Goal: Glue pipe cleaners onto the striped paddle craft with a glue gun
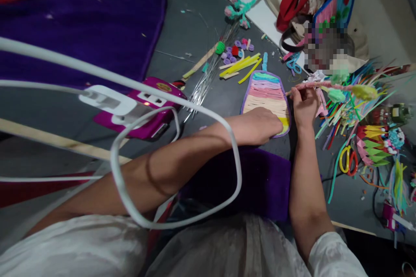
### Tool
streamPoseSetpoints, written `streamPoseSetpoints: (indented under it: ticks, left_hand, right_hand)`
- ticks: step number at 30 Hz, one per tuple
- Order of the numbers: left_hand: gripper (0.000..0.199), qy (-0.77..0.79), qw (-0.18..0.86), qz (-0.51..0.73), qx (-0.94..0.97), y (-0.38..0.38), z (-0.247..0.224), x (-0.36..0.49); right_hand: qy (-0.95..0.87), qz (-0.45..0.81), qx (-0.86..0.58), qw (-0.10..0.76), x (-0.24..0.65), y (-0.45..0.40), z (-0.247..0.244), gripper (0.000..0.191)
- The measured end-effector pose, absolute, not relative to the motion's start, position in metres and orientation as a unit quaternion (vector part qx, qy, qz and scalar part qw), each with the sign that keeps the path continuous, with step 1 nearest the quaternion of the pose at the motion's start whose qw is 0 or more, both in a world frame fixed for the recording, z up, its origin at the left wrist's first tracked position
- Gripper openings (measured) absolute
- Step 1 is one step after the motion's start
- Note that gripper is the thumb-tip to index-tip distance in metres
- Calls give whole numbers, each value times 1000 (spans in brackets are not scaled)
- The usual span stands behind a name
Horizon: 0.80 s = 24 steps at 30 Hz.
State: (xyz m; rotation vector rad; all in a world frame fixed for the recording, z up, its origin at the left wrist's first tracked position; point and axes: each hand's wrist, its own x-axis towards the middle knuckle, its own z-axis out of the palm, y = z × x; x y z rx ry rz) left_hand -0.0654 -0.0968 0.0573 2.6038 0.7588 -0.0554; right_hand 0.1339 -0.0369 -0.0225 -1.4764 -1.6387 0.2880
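Note:
A small fan-shaped panel [264, 94] with a purple rim lies on the dark table, banded in blue, lilac, pink, cream and yellow pipe cleaners. A short blue stub [264, 61] sticks out of its far end. Across the panel's near part lies my left hand [261, 124], fingers curled in at the yellow band; their tips are hidden. At the panel's right edge, my right hand [305, 104] has its fingers closed around a fuzzy pink stem [338, 86]. Toward the right, this stem runs to pale green and yellow buds [364, 92].
Yellow pipe-cleaner pieces [240, 66], small coils [232, 54] and bare wires [203, 84] lie beyond the panel. A magenta power strip [152, 95] with a white plug sits left. A white cable [238, 164] loops above my left forearm. Scissors [348, 160] lie right.

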Motion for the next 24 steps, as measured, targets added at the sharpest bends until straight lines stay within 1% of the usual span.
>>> streamPoseSetpoints:
  ticks: [4, 12, 20, 24]
  left_hand:
    - [19, 274, 215, -17, 937, -96, 57, -66]
    - [19, 276, 213, -16, 937, -97, 56, -66]
    - [23, 275, 218, -61, 934, -97, 64, -65]
    - [21, 271, 211, -40, 938, -97, 61, -66]
  right_hand:
    - [-656, 111, -587, 461, 132, -37, -20, 17]
    - [-668, 94, -585, 451, 135, -36, -23, 18]
    - [-678, 102, -576, 445, 131, -37, -23, 20]
    - [-673, 107, -568, 462, 130, -38, -23, 21]
